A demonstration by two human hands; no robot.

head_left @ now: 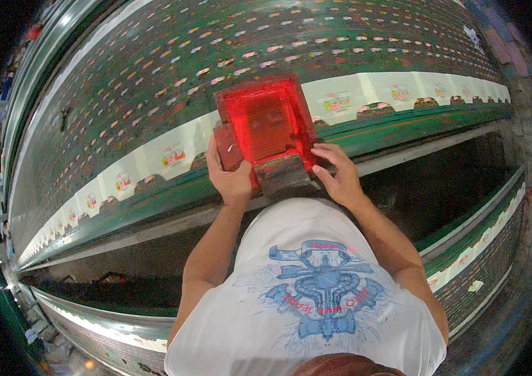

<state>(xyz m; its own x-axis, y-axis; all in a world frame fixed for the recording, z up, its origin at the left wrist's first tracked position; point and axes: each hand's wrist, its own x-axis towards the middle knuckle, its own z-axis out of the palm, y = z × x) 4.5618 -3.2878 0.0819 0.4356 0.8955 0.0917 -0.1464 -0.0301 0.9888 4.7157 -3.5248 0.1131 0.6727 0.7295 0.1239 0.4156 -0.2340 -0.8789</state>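
Observation:
A red-stained screen-printing frame (304, 106) is in front of my body, over the near edge of a long printing table (172, 94). Its inner panel (269, 122) looks dark red and wet. My left hand (231, 182) grips the frame's lower left side, thumb on top. Beside that hand's fingers is a flat reddish-brown piece (227, 143); whether it belongs to the frame I cannot tell. My right hand (343, 178) holds the lower right corner between thumb and fingers. The underside of the frame is hidden.
White pieces (366, 94) with small red-and-yellow prints line the table's near edge, which has a green rail (404, 127). Rows of small light marks cover its dark top. A dark aisle (429, 182) runs along it, and a second table (466, 276) stands behind me.

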